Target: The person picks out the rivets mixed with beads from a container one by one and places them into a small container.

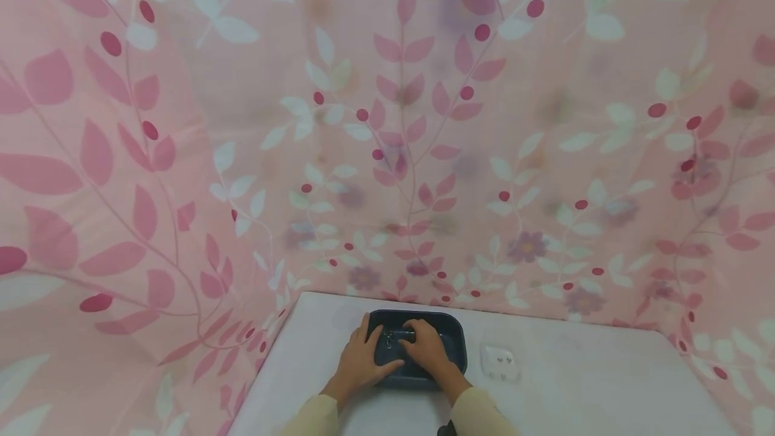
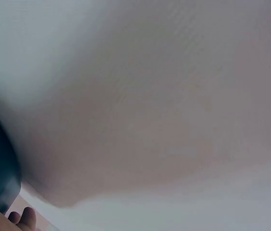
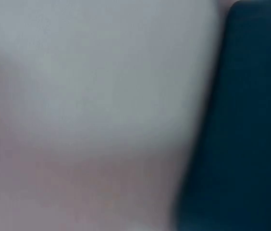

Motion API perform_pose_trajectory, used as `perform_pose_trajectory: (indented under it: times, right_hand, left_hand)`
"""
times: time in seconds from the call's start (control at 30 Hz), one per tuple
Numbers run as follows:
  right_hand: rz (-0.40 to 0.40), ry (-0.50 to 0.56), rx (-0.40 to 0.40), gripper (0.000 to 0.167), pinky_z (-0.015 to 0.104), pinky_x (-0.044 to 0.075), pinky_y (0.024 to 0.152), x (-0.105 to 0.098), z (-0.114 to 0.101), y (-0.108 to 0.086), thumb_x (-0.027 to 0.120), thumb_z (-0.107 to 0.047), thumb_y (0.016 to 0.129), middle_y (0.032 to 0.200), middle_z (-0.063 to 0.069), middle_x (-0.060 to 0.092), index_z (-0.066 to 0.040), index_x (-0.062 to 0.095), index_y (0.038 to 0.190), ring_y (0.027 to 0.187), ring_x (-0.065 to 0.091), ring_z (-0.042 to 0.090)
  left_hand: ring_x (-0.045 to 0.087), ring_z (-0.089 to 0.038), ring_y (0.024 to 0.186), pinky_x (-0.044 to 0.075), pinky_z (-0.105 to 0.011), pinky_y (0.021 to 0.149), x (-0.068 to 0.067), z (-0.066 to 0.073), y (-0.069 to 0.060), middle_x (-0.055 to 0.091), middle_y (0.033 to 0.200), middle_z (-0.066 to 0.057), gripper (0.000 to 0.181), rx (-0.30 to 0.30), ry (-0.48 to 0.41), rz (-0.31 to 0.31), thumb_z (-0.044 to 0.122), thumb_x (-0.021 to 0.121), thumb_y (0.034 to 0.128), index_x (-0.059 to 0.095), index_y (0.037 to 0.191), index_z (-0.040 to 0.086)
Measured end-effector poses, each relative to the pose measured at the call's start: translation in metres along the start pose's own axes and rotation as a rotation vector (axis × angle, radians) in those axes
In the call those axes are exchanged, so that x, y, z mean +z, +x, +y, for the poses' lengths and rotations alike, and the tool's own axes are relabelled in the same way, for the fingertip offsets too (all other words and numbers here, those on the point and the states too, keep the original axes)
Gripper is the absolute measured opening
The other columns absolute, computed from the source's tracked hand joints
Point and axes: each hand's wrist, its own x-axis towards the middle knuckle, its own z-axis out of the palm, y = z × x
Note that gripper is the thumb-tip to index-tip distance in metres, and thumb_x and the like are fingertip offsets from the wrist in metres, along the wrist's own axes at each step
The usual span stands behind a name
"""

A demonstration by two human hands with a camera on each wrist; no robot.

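A dark blue rectangular tray lies on the white table. Over its left rim rests my left hand, fingers spread along the side and thumb reaching inside. My right hand is bent into the tray from the right, thumb and forefinger curved toward each other. A dark patch shows between them; whether it is a held thing or the tray floor, I cannot tell. Small silvery pieces lie in the tray between the hands, too tiny to identify. Both wrist views catch the tray's outer wall, and a few fingertips appear in the left one.
To the right of the tray sits a small clear dish with several tiny pieces in it. The white table ends at a pink leaf-patterned curtain behind and on both sides. A dark object shows at the bottom edge.
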Motion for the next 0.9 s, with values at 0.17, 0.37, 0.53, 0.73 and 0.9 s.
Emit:
perform_pose_trajectory:
  times: [0.17,0.37,0.53,0.73,0.9]
  right_hand:
    - [-0.038,0.037,0.063,0.036,0.043,0.055,0.077,0.005,-0.001,0.004,0.082,-0.017,0.079,0.097,0.010,0.066,-0.003,0.069,0.109,0.084,0.062,0.021]
    - [-0.096,0.077,0.108,0.041,0.045,0.054,0.079,0.012,-0.003,0.008,0.083,-0.016,0.077,0.098,0.013,0.067,0.000,0.068,0.111,0.086,0.062,0.024]
    - [-0.138,0.056,0.149,0.037,0.048,0.053,0.082,0.018,-0.004,0.009,0.084,-0.017,0.076,0.096,0.010,0.065,-0.003,0.071,0.108,0.087,0.062,0.024]
    - [-0.177,0.025,0.147,0.030,0.044,0.053,0.075,0.025,-0.002,0.010,0.083,-0.017,0.077,0.089,0.005,0.064,-0.006,0.073,0.103,0.081,0.060,0.020]
    - [-0.158,0.037,0.102,0.016,0.037,0.050,0.065,0.030,0.000,0.009,0.081,-0.011,0.076,0.077,0.002,0.067,-0.007,0.074,0.091,0.071,0.058,0.015]
  left_hand:
    - [0.045,-0.043,0.133,0.047,-0.057,0.098,-0.001,0.000,0.004,0.022,0.161,-0.023,0.102,0.016,0.004,0.013,0.084,0.053,0.0766,0.050,0.144,0.007]
    - [0.044,-0.043,0.134,0.047,-0.058,0.097,0.002,-0.002,0.007,0.021,0.162,-0.021,0.102,0.003,-0.003,0.016,0.085,0.053,0.0765,0.050,0.144,0.008]
    - [0.043,-0.042,0.136,0.046,-0.058,0.100,0.004,-0.004,0.006,0.019,0.163,-0.019,0.103,-0.019,-0.009,-0.019,0.086,0.050,0.0767,0.047,0.146,0.010]
    - [0.046,-0.041,0.133,0.047,-0.056,0.099,0.006,-0.004,0.004,0.023,0.161,-0.022,0.101,-0.003,0.012,-0.001,0.085,0.050,0.0777,0.050,0.144,0.008]
    - [0.045,-0.041,0.134,0.047,-0.056,0.099,0.007,-0.006,0.003,0.021,0.162,-0.021,0.102,-0.012,0.016,-0.014,0.086,0.047,0.0779,0.049,0.145,0.010]
